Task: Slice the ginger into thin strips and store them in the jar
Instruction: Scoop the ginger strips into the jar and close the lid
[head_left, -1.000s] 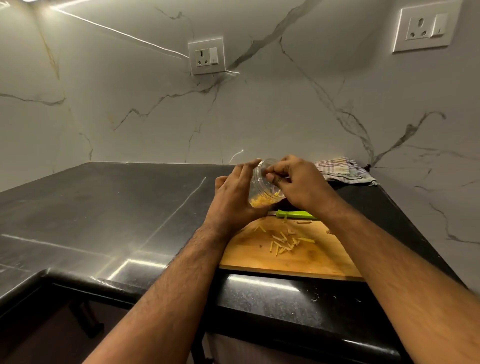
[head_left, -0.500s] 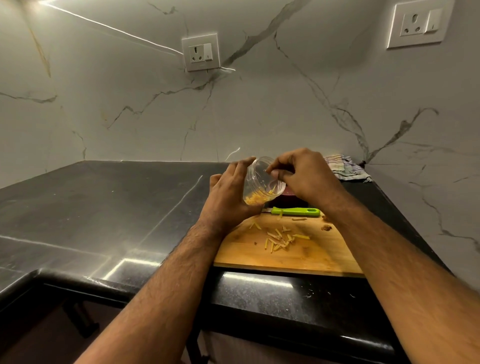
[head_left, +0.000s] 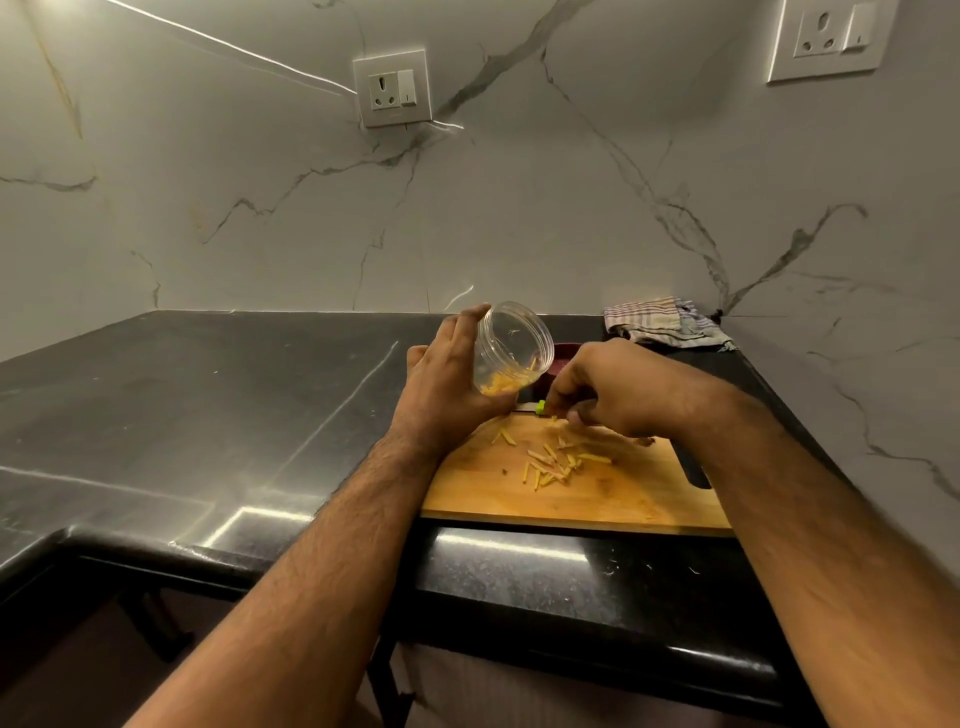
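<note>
the left hand (head_left: 441, 384) held the clear plastic jar (head_left: 511, 351) tilted, mouth facing right; the right hand (head_left: 618, 387), nearer and fingers curled, whether pinching anything i could not tell, hung just above the thin yellow ginger strips (head_left: 550, 462) scattered on the wooden cutting board (head_left: 623, 499).

Home kitchen: black stone counter (head_left: 208, 405), marble backsplash (head_left: 260, 208), wooden chopping board (head_left: 597, 499).

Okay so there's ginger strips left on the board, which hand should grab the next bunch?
The right hand. It is already down at the cutting board, just above the loose ginger strips, while the left hand grips the tilted jar with its mouth facing them.
</note>
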